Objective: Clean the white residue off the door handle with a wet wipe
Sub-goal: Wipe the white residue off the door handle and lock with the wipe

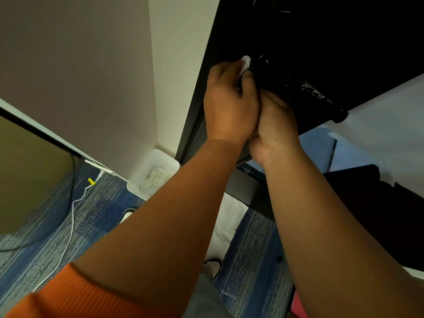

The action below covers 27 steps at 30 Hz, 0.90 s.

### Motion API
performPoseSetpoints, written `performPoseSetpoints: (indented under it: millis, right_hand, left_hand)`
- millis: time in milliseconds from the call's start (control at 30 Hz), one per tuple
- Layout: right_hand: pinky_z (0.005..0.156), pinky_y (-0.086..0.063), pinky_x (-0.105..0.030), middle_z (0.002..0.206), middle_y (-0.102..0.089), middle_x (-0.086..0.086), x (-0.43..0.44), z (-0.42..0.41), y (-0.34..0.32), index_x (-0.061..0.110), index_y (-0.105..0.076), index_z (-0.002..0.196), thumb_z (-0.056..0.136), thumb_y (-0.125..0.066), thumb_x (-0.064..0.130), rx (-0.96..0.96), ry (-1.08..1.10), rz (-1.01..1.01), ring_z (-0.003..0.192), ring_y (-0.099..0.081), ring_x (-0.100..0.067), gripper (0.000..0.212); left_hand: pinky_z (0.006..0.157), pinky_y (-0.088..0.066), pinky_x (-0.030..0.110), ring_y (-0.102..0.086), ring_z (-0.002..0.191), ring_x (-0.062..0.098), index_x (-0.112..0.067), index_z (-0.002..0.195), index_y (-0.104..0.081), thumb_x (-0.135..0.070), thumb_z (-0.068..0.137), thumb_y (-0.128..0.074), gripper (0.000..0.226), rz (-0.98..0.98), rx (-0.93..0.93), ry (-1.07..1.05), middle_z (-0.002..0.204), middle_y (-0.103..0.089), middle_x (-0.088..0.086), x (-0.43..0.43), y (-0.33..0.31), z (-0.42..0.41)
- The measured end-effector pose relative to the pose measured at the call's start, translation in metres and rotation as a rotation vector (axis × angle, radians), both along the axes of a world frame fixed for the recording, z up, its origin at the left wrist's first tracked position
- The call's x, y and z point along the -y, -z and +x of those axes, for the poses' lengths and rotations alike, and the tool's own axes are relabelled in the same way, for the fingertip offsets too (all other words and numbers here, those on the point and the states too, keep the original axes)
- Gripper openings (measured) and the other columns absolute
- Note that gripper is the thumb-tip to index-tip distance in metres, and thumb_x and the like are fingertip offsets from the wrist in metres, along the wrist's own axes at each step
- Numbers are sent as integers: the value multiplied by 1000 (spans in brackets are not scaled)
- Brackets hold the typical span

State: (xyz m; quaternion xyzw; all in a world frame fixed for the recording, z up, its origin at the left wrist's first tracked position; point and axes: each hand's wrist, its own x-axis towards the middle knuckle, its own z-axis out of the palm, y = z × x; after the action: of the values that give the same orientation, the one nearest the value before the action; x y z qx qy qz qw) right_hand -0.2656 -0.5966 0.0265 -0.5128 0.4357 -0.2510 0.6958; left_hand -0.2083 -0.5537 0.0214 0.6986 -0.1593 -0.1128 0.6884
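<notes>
A black door handle sticks out from the dark door toward the lower right, with white flaky residue along its outer half. My left hand presses a white wet wipe against the handle's inner end near the door. Only a small bunched part of the wipe shows above my fingers. My right hand is closed around the handle from below, touching my left hand. The handle's middle is hidden behind both hands.
A white bin holding crumpled white wipes stands on the blue-grey carpet in the wall corner. A white cable runs across the floor at left. A white wall adjoins the door frame.
</notes>
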Motion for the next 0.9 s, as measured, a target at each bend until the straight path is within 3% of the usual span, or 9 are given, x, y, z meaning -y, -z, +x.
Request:
performPoseSetpoints:
  millis: [100, 233, 300, 400, 500, 600, 733, 900]
  right_hand:
    - [94, -58, -43, 111, -76, -7, -1, 0, -2, 13, -72, 118, 97, -64, 18, 8, 10, 5, 104, -73, -20, 23]
    - [91, -57, -40, 113, -75, -11, -1, 0, -2, 9, -69, 121, 99, -60, 17, -11, 44, 16, 107, -72, -23, 25]
    - [92, -57, -41, 114, -75, -12, 0, -1, -3, 10, -70, 121, 99, -60, 17, -23, 38, 14, 109, -71, -26, 25]
    - [90, -58, -41, 113, -75, -12, -1, -2, -6, 10, -70, 120, 97, -63, 17, -37, 19, -4, 108, -72, -26, 25]
    - [90, -58, -39, 114, -75, -10, 0, -4, -7, 11, -70, 121, 97, -65, 17, -34, 10, 0, 106, -72, -23, 26]
    - [94, -56, -40, 113, -75, -8, 1, -11, -4, 16, -70, 115, 96, -65, 19, -67, 19, 22, 105, -72, -23, 19]
    - [87, -59, -41, 113, -74, -4, -4, -24, 13, 19, -71, 111, 94, -68, 17, -162, 39, 15, 105, -71, -22, 18]
    - [89, -61, -43, 104, -78, -5, -12, -32, 37, 13, -72, 115, 93, -69, 9, -199, -16, -8, 100, -75, -22, 23]
  left_hand:
    - [82, -36, -3, -58, 98, 7, -2, 119, -73, -15, 102, -54, 28, 57, 239, 6, 120, -64, 12, 1, 7, 8]
    - [89, -43, 18, -66, 102, 28, 1, 104, -76, -13, 98, -57, 24, 130, 565, 56, 116, -68, 16, 5, 13, 17]
    - [88, -44, 17, -65, 102, 27, 1, 102, -77, -12, 97, -57, 24, 136, 610, 65, 117, -69, 15, 6, 11, 19]
    - [85, -38, -1, -58, 97, 6, -5, 111, -75, -10, 100, -54, 24, 82, 326, 38, 118, -65, 7, -3, 3, 16]
    - [85, -36, -6, -53, 99, -5, -12, 123, -71, -10, 104, -51, 28, 77, 42, 44, 124, -65, 1, -11, -2, 10]
    - [73, -39, -7, -57, 83, -10, -12, 128, -69, -5, 104, -45, 34, 118, -218, 70, 104, -66, -12, -21, 6, 9]
    - [59, -43, -2, -60, 71, -7, -14, 117, -75, -9, 103, -52, 28, 175, -377, 127, 81, -62, -22, -33, 31, 1]
    - [83, -61, 28, -75, 92, 15, -18, 100, -80, -14, 96, -64, 17, 89, -535, 313, 93, -79, -1, -34, 44, -3]
